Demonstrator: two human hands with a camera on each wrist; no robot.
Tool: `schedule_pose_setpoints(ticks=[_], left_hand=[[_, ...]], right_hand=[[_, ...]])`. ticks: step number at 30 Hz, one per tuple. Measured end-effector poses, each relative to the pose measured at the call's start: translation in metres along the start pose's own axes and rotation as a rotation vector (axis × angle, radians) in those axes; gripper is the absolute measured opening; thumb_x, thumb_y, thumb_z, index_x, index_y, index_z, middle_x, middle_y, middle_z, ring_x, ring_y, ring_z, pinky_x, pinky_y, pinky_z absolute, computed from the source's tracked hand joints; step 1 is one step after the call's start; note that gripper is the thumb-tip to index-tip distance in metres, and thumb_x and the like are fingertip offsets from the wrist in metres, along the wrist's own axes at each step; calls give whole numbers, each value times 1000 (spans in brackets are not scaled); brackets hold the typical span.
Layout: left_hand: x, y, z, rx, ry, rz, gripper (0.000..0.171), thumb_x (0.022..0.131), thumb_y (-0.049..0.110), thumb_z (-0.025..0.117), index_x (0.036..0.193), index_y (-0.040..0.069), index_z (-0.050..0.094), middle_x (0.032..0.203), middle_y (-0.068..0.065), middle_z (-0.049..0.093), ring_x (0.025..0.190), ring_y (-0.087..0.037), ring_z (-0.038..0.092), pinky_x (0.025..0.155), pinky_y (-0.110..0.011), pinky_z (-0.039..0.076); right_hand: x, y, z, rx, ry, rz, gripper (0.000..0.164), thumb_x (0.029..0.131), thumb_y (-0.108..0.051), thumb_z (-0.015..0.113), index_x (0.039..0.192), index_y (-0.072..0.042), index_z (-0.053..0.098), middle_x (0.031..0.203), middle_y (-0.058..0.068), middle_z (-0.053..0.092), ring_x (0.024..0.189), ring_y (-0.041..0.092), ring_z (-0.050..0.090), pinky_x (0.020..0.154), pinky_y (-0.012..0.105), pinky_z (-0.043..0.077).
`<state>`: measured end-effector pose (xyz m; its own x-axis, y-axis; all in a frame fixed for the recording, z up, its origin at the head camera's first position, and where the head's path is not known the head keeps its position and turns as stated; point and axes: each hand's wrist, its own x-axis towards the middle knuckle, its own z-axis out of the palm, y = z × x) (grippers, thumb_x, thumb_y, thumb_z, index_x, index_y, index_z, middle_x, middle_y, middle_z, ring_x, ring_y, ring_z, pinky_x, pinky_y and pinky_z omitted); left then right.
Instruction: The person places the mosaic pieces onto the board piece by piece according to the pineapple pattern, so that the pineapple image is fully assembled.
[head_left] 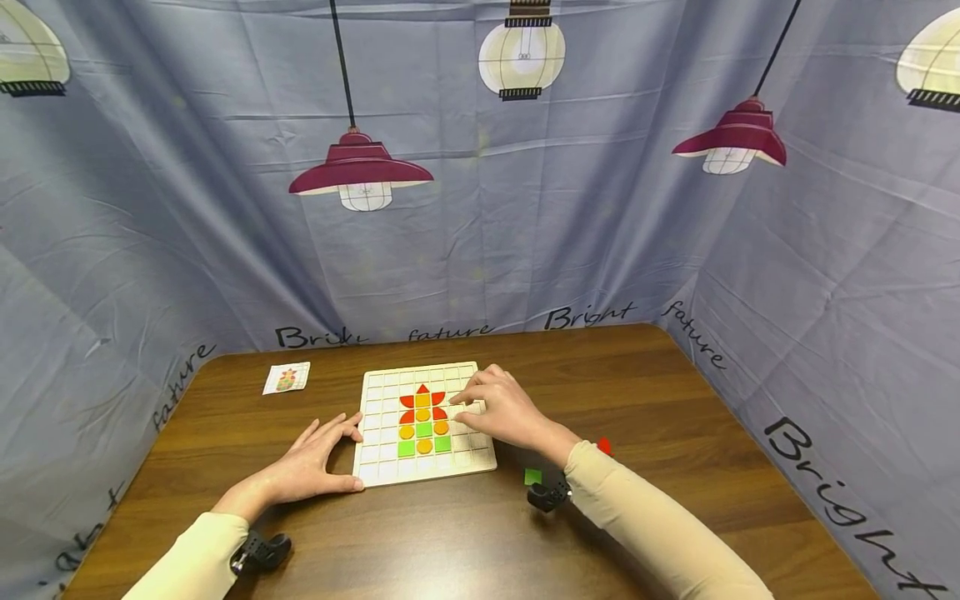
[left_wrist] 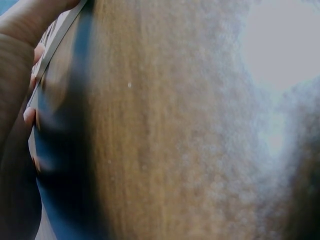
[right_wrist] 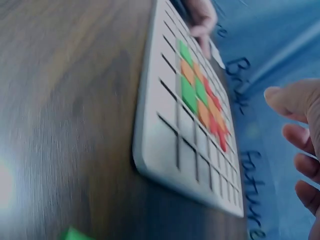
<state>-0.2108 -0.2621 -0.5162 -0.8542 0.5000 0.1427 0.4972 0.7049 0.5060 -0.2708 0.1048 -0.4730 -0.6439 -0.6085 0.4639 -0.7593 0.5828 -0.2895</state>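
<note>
A cream gridded board (head_left: 378, 467) carries a figure of flat pieces. A red triangle (head_left: 423, 389) tops an orange square (head_left: 423, 401), with curved red pieces (head_left: 407, 417) on both sides. Lower down are orange discs (head_left: 424, 447) and green squares (head_left: 406, 448). My left hand (head_left: 306, 467) rests at the board's left edge, thumb near the front corner and fingers spread farther back. Over the right part of the board is my right hand (head_left: 502, 408), its thumb and fingers apart. Nothing shows between them, and the right wrist view (right_wrist: 305, 130) agrees.
A small card (head_left: 287, 377) printed with a similar figure lies at the back left of the wooden table (head_left: 420, 542). To the right of the board are a loose green square (head_left: 532, 477) and a red piece (head_left: 605, 447), close to the right forearm. A patterned curtain (head_left: 480, 250) surrounds the table.
</note>
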Motion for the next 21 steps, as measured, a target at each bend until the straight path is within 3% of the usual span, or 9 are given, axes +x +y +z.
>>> schedule_pose_setpoints(ticks=[4,14,21], left_hand=[[1,0,1,-4,-2,-7,60,80,56,82,121,22,56,162,-14,37,149,-45,28,118,-69,6],[0,1,1,-5,6,7,59,80,55,83,121,22,55,161,-16,38,148,-46,29,117,-70,7],[0,0,0,4,-2,7,60,81,56,82,122,21,56,162,-15,37,148,-45,29,117,-70,7]], right_hand=[[-14,17,-19,2,13,2,24,85,-28,83,108,-19,81,97,-3,68,95,15,51,84,38,44],[-48,47,-56,-6,27,107,26,88,-34,82,114,-28,78,104,-8,67,106,15,53,94,44,42],[-69,64,-68,-57,39,145,28,87,-32,83,113,-24,79,104,-6,68,108,20,55,94,47,42]])
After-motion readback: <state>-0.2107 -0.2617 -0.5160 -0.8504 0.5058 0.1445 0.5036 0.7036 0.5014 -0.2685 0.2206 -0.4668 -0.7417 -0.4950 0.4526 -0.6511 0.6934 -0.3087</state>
